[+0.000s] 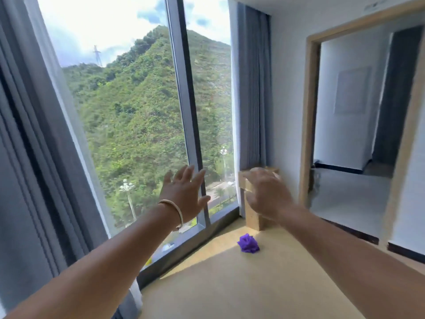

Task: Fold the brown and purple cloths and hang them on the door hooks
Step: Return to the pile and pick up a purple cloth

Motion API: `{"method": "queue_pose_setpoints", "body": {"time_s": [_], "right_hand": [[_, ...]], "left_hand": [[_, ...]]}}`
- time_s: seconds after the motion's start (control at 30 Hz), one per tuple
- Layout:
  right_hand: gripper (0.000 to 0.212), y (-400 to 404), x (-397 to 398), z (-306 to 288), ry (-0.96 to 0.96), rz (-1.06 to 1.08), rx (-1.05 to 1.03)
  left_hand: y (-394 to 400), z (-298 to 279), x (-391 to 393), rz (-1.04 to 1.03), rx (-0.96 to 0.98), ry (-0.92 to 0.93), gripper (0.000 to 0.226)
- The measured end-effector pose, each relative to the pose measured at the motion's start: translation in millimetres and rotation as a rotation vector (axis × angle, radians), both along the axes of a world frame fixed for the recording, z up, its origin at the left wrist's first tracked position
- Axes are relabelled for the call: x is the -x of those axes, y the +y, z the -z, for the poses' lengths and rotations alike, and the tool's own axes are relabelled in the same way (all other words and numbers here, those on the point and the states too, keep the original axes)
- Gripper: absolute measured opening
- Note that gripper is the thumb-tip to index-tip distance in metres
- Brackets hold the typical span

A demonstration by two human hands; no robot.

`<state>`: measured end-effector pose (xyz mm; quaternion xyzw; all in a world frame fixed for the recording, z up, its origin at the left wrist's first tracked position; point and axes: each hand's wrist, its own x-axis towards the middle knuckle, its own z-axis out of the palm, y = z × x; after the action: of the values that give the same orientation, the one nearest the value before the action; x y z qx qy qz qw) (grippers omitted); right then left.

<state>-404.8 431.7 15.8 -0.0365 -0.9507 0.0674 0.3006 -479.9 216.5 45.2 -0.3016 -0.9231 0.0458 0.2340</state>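
A crumpled purple cloth (248,244) lies on the yellowish floor near the window corner. My left hand (184,196), a bangle on its wrist, is stretched forward in the air with its fingers spread straight, holding nothing. My right hand (266,194) is also stretched forward, fingers relaxed and pointing down, empty, above and beyond the purple cloth. Both hands are well clear of the cloth. No brown cloth and no door hooks are in view.
A tall window (138,123) with grey curtains (251,88) fills the left and middle. A wooden block-shaped stand (253,217) sits in the corner behind my right hand. An open doorway (345,134) with a wooden frame leads to another room on the right.
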Motion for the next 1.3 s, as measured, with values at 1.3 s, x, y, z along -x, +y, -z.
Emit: {"method": "queue_pose_setpoints", "body": {"time_s": [1.3], "right_hand": [[0.043,357.3,-76.6,99.9,-0.118,0.795,0.143]], "left_hand": [[486.7,103.2,52.9,0.766,0.046,-0.273,0.073]]}}
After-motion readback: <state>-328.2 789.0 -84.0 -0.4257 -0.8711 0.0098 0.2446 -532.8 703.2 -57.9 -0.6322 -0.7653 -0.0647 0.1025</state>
